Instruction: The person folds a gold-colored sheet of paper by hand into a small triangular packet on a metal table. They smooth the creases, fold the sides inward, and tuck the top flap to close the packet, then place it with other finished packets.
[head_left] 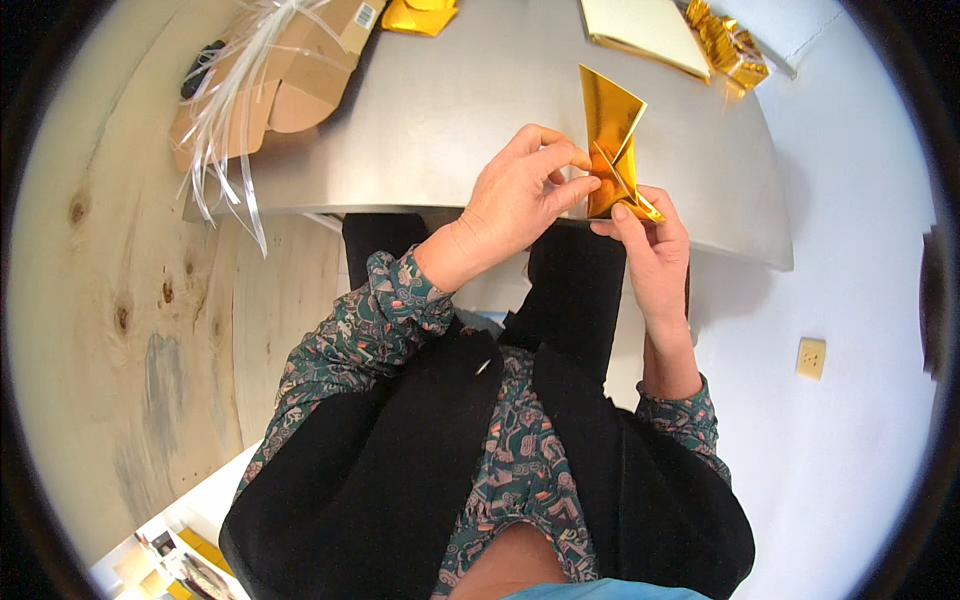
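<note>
The head view comes from a wide fisheye camera worn on the person's head, the left one of a side-by-side pair. It faces steeply downward and forward over the wearer's chest, so the patterned shirt [525, 450] and black vest [400, 450] loom close at the bottom. The left hand [520, 190] and right hand [652, 245] sit farther off, above centre, with the metal table [450, 120] beyond them. The frame is upright and unmirrored, reaching sideways to the white wall [830, 460] at right; straight edges bend toward its rim.

Grey table [450, 110] beside a white wall [840, 260]
</note>
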